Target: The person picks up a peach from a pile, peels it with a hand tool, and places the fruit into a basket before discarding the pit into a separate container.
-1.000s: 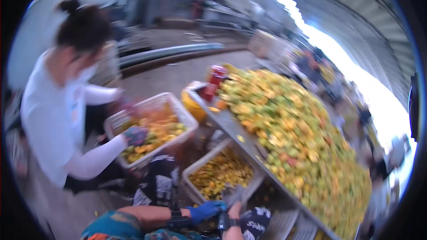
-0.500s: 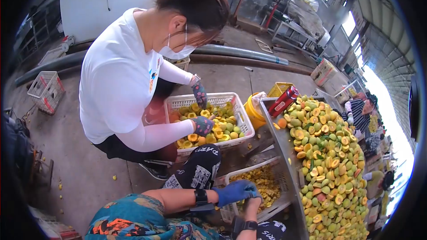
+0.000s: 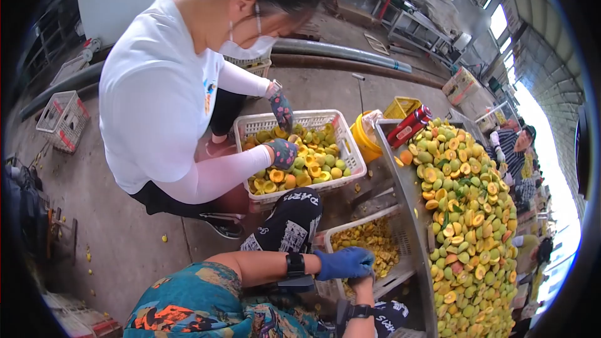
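Note:
My left hand (image 3: 345,263) wears a blue glove and is closed, with its fingers bent inward. Just below it, almost touching, is my right hand (image 3: 362,283), its fingers curled and mostly hidden. What either hand holds is too small or too covered to make out. Both are over the near side of a white plastic crate (image 3: 410,269) that contains small yellow-brown fruit pits or scraps (image 3: 375,247). To the right, a metal-edged table (image 3: 418,231) bears a large heap of yellow-green fruit (image 3: 466,244), many cut in half.
At front left, a co-worker (image 3: 156,87) in patterned gloves reaches into a white crate (image 3: 350,144) of halved fruit. A red can-like container (image 3: 410,126) lies on the table's corner beside a yellow bucket (image 3: 366,138). Other people (image 3: 516,144) sit beyond the heap.
The view has shifted slightly, so the crates and table appear displaced. My hands stay together over the crate. The co-worker's hands remain in the other crate.

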`<state>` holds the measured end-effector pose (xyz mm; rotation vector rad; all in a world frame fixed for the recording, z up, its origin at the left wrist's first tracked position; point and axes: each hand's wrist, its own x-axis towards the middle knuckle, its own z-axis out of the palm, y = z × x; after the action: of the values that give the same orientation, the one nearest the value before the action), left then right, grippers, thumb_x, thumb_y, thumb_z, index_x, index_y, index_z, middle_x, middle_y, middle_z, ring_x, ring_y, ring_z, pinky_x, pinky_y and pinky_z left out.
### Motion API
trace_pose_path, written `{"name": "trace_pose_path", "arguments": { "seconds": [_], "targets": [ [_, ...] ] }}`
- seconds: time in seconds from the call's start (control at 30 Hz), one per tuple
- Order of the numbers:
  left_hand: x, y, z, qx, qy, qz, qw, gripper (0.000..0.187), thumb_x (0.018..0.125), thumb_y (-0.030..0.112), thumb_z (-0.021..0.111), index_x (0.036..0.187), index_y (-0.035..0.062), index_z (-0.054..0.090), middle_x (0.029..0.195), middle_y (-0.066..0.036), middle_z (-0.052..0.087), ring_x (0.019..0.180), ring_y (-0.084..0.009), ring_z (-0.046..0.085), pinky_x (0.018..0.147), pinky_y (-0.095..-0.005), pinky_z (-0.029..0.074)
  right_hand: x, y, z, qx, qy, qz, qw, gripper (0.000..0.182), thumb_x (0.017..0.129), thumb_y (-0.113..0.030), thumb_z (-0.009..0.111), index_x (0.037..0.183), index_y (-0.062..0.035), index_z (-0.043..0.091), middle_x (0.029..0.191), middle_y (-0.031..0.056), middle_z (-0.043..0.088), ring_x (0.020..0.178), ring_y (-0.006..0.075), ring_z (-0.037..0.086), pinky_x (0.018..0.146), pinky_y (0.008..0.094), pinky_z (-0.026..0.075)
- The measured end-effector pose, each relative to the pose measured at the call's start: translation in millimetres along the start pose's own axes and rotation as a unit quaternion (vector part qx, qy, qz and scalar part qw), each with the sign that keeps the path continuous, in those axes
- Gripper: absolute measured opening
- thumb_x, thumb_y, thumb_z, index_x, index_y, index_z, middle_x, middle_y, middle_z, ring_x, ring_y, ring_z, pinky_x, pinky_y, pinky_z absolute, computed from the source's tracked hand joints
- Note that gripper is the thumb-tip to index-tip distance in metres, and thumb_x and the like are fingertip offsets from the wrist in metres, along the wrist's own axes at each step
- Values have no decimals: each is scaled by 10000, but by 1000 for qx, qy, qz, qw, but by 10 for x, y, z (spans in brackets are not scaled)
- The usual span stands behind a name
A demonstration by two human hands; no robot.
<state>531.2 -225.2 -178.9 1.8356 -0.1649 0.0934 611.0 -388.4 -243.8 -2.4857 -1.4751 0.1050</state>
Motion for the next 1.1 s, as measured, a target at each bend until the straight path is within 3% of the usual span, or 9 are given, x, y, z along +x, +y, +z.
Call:
{"name": "trace_pose_path", "arguments": {
  "seconds": [0.13,0.23,0.27,0.33,0.37,0.53,0.63,0.9,1.1],
  "targets": [
    [-46,207,139,13,-54,79,995,266,847,272,595,931,27,534,900,-193,541,873,-347,554,776,-433,435,-228,347,281,261,-17,103,960,412,887,-208,605,1276,-87,548,1209,87,601,1070,230,584,942,345,457],
    [-94,134,270,-32,-49,97,994,305,870,284,589,1049,38,570,955,-180,566,916,-342,570,815,-413,454,-427,787,731,749,-21,205,629,433,926,-241,572,1327,-90,510,1281,63,563,1123,218,555,978,345,437],
    [-90,135,296,-44,-64,91,993,307,876,270,589,1080,41,571,972,-175,573,924,-334,577,823,-409,458,-159,172,230,635,75,199,743,571,991,-216,466,1489,-62,232,1537,83,259,1367,246,337,1084,363,346],
    [-23,202,333,-66,-102,90,989,311,883,255,589,1111,44,572,989,-169,581,932,-326,584,832,-405,463,155,-95,-64,779,156,335,507,615,988,-439,427,1480,-103,272,1501,86,316,1311,303,394,1110,383,310],
    [23,266,334,-40,-61,118,990,285,876,229,605,1090,43,580,981,-161,584,911,-315,587,813,-389,466,162,-66,-154,775,174,346,500,615,988,-439,427,1480,-103,272,1501,86,316,1311,303,394,1110,383,310],
    [203,84,236,-50,41,26,998,198,857,169,659,995,36,609,901,-97,603,855,-206,586,757,-316,464,160,118,-502,969,236,77,-14,681,919,-635,335,1075,-54,654,1262,200,568,1281,366,419,1138,510,254],
    [266,-125,201,-210,-16,-212,954,201,861,186,676,986,32,641,887,-24,623,834,-107,558,733,-263,443,248,-7,-805,915,372,49,146,752,914,-638,312,923,11,692,1092,232,649,1267,382,444,1136,520,270],
    [234,12,394,-209,-123,-241,940,277,879,232,666,1045,10,669,892,2,641,814,-67,530,723,-252,443,326,-51,-801,919,390,40,50,851,895,-703,262,950,58,639,1127,246,618,1269,381,447,1121,553,286],
    [253,36,368,78,-159,-103,979,206,864,199,639,978,28,656,845,-122,636,798,-238,607,744,-342,472,284,-59,-735,915,388,72,80,811,894,-711,263,994,-2,645,1161,209,606,1272,403,426,1093,600,273]
  ]
}}
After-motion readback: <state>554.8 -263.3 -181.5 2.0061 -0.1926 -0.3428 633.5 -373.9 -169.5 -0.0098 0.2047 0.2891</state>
